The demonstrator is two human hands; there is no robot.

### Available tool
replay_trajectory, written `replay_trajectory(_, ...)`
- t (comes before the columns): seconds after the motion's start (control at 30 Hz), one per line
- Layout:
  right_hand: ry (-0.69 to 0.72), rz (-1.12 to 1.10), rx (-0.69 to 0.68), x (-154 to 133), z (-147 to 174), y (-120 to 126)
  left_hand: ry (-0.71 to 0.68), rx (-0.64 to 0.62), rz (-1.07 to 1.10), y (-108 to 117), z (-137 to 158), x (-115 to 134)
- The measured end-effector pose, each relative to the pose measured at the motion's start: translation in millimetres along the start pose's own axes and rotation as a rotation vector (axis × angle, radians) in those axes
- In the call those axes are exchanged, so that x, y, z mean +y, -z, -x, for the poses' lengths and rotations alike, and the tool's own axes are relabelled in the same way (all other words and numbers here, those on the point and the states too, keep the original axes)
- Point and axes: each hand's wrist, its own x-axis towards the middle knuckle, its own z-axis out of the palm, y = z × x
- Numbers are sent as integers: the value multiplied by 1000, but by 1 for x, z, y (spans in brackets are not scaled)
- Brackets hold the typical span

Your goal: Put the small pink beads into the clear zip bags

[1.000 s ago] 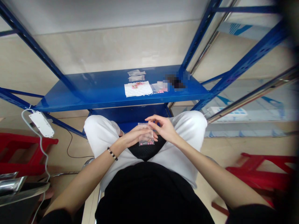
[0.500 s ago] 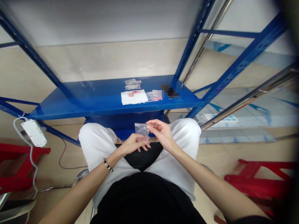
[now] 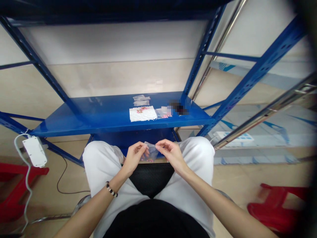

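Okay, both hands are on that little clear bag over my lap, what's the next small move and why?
Probably run the fingertips along the top edge to press it shut. The left hand and right hand pinch the small clear bag at its upper corners, with pink bits sitting at its bottom.

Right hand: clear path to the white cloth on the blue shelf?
Probably yes. The right hand pinches the small clear bag; nothing stands between it and the white cloth on the blue shelf ahead.
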Motion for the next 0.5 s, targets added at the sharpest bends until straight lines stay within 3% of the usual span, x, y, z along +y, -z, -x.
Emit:
replay_trajectory(0.3,-87,-33,-63,-11,3,-3,-80,39,-75,-1,3,9)
replay_trajectory(0.5,-40,-43,-199,-20,1,-1,-64,12,-71,3,0,11)
